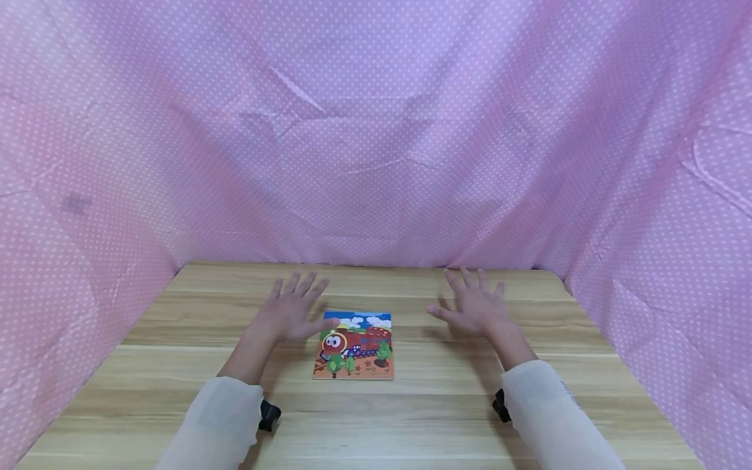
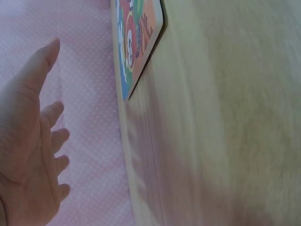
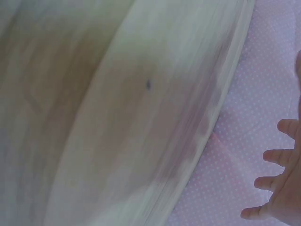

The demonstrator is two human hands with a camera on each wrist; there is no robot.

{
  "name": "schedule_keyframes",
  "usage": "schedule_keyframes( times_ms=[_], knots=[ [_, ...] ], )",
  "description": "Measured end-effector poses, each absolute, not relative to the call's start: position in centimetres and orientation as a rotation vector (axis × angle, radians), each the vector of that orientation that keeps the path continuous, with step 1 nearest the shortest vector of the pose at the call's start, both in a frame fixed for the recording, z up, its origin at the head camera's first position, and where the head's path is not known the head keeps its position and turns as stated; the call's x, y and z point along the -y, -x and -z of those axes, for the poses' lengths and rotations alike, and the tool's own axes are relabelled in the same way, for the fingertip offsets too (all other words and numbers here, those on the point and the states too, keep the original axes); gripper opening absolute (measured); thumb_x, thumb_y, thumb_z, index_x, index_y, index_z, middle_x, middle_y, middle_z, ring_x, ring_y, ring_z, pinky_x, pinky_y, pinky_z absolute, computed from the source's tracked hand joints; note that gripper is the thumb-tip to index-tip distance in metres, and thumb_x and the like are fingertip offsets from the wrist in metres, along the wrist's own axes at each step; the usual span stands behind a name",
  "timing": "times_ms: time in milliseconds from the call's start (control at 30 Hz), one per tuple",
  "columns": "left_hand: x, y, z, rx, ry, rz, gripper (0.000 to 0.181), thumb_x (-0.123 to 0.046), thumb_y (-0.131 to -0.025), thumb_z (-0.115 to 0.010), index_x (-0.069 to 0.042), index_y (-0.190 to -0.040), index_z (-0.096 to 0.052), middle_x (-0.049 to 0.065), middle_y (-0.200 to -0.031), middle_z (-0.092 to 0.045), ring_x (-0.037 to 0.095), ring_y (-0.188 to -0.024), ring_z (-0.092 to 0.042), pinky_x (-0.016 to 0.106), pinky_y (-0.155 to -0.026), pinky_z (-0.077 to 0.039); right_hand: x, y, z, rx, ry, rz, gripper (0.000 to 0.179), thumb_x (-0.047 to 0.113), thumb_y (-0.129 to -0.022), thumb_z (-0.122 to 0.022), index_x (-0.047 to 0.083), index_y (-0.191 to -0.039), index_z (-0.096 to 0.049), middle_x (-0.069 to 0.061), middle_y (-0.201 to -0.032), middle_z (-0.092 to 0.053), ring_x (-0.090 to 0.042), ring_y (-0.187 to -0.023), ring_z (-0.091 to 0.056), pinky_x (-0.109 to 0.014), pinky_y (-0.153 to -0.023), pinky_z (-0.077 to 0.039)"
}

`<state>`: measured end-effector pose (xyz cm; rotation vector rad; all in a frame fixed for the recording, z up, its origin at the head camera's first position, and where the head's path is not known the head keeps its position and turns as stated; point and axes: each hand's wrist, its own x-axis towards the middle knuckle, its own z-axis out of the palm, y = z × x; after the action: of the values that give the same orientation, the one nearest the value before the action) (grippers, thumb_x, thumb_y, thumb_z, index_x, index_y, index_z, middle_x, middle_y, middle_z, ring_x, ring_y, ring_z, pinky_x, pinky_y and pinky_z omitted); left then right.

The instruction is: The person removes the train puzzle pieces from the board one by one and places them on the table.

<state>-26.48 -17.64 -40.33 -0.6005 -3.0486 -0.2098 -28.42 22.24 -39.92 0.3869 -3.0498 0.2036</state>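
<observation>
A square picture board (image 1: 358,349) with a red cartoon train, trees and clouds lies flat on the wooden table. Just left of it, my left hand (image 1: 289,314) hovers with spread fingers, the thumb over the board's upper left corner in the head view. In the left wrist view that hand (image 2: 28,141) stands apart from the board (image 2: 136,40) and holds nothing. On the other side, my right hand (image 1: 474,307) is spread over the table, clear of the board and holding nothing. Part of this hand (image 3: 284,183) shows at the right wrist view's edge.
The light wooden table (image 1: 376,424) has its far edge against a pink curtain with white dots (image 1: 376,183), which also hangs at both sides. A black wrist device (image 1: 269,416) sits at the left sleeve, and another (image 1: 501,406) at the right sleeve.
</observation>
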Motion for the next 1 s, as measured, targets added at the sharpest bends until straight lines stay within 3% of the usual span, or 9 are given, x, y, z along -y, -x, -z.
schedule_keyframes(
  times_ms=[267,400,800,1000],
  knots=[
    [16.8,26.3,40.8,3.140,0.642,0.324,0.094,-0.075,-0.091,-0.053,-0.017,-0.162,-0.031,0.019,-0.166,-0.027,0.049,-0.151,-0.020,0.070,-0.117,-0.013,-20.6,28.6,40.6,3.040,-0.481,-0.208,0.095,0.077,-0.093,-0.048,0.017,-0.163,-0.026,-0.021,-0.165,-0.027,-0.054,-0.147,-0.023,-0.081,-0.106,-0.019],
    [16.3,26.4,41.2,3.159,0.647,0.337,0.093,-0.074,-0.090,-0.057,-0.018,-0.160,-0.035,0.018,-0.165,-0.030,0.047,-0.150,-0.023,0.069,-0.117,-0.016,-19.1,28.4,40.8,3.052,-0.530,-0.270,0.085,0.060,-0.097,-0.060,0.015,-0.162,-0.028,-0.023,-0.162,-0.031,-0.054,-0.145,-0.028,-0.080,-0.106,-0.022],
    [14.9,26.8,41.7,3.176,0.632,0.492,0.082,-0.054,-0.086,-0.078,-0.021,-0.154,-0.047,0.011,-0.158,-0.043,0.040,-0.146,-0.034,0.063,-0.118,-0.023,-14.8,28.3,41.0,3.117,-0.683,-0.290,0.081,0.058,-0.096,-0.063,0.016,-0.159,-0.037,-0.019,-0.158,-0.041,-0.047,-0.142,-0.037,-0.069,-0.112,-0.029],
    [14.8,27.2,42.0,3.164,0.643,0.569,0.076,-0.050,-0.083,-0.083,-0.020,-0.148,-0.056,0.008,-0.149,-0.050,0.034,-0.135,-0.044,0.059,-0.112,-0.035,-13.0,28.3,41.0,3.132,-0.783,-0.258,0.074,0.053,-0.096,-0.066,0.014,-0.155,-0.044,-0.017,-0.151,-0.048,-0.042,-0.135,-0.047,-0.063,-0.109,-0.038]
  ],
)
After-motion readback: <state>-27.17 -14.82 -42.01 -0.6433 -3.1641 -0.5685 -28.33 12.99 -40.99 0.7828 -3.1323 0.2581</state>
